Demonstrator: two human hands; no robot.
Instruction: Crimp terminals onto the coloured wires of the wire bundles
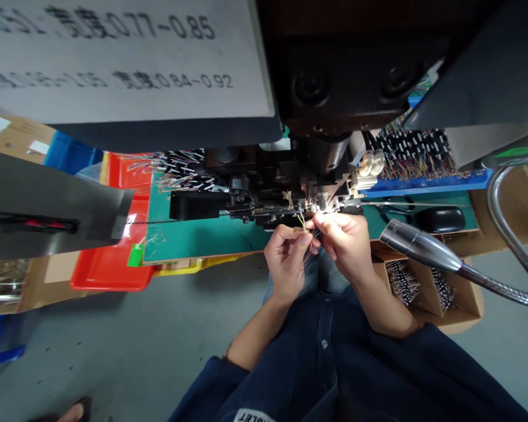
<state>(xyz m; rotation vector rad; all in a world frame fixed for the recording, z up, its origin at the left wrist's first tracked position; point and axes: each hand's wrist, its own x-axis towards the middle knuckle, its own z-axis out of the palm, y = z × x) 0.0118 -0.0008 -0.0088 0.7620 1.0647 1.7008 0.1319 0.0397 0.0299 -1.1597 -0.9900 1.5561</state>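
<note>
My left hand (287, 259) and my right hand (341, 240) meet just below the jaws of a wire terminal crimping machine (286, 187). Pinched between both sets of fingers are thin coloured wires (303, 223), with yellow-green strands showing at the top and loose ends trailing down past my left hand. My right fingertips sit closest to the crimp head (323, 203). A metal terminal strip (264, 210) runs sideways through the machine. The crimping point itself is partly hidden by my fingers.
A teal work mat (202, 237) lies under the machine, with a red tray (110, 264) to its left. Bundled multicoloured wires (416, 153) stand at the back right. A chrome gooseneck lamp (420, 246) crosses the right side, above a cardboard divided box (426, 290) holding wire bundles.
</note>
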